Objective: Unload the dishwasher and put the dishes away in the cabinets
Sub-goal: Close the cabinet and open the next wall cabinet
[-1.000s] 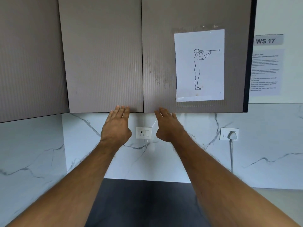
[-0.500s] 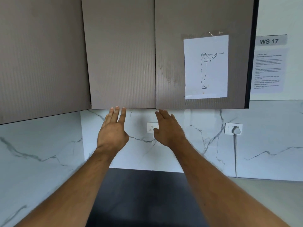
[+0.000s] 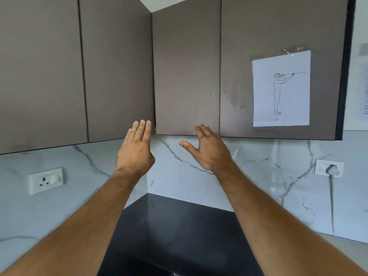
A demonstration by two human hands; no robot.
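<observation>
closed cabinets [image 3: 187, 76]; left hand [image 3: 135, 152], right hand [image 3: 211, 150] empty, fingers straight.

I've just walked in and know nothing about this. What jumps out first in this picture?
Two bare hands, the left hand and right hand, reach up with straight fingers toward the bottom edge of closed brown cabinet doors, holding nothing. On the right door hangs a white paper with a line drawing of a standing figure, arms stretched forward. Below, a marble-look wall meets a black counter.
</observation>
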